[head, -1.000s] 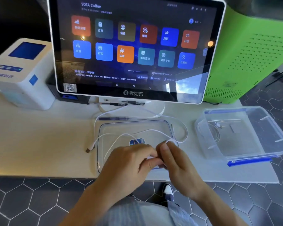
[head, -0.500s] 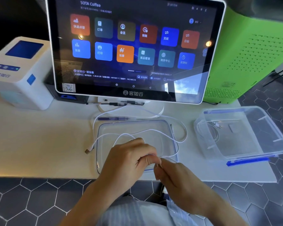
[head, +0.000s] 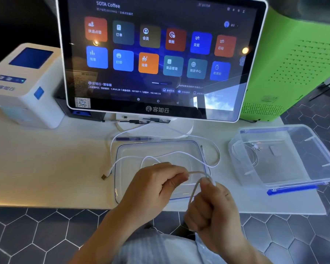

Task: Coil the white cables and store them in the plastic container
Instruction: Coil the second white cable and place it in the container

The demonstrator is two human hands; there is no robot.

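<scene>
A long white cable (head: 179,153) lies in loose loops over a clear lid (head: 160,147) with a blue seal on the table's near edge; its plug end (head: 105,175) rests left of the lid. My left hand (head: 152,187) pinches the cable above the lid's near side. My right hand (head: 215,210) is closed on the same cable just to the right, with a short arc of cable spanning between the two hands. The clear plastic container (head: 286,180) with a blue clip stands at the right, and another coiled white cable (head: 251,155) lies inside it.
A large touchscreen terminal (head: 160,54) stands behind the lid on a round base. A white printer (head: 25,82) sits at the left and a green box (head: 297,60) at the right. A pen (head: 135,139) lies behind the lid. Dark hexagon floor tiles lie below the table edge.
My right hand has drawn back toward me and down, pulling a loop of cable between the hands. The loose loops on the lid have shifted slightly.
</scene>
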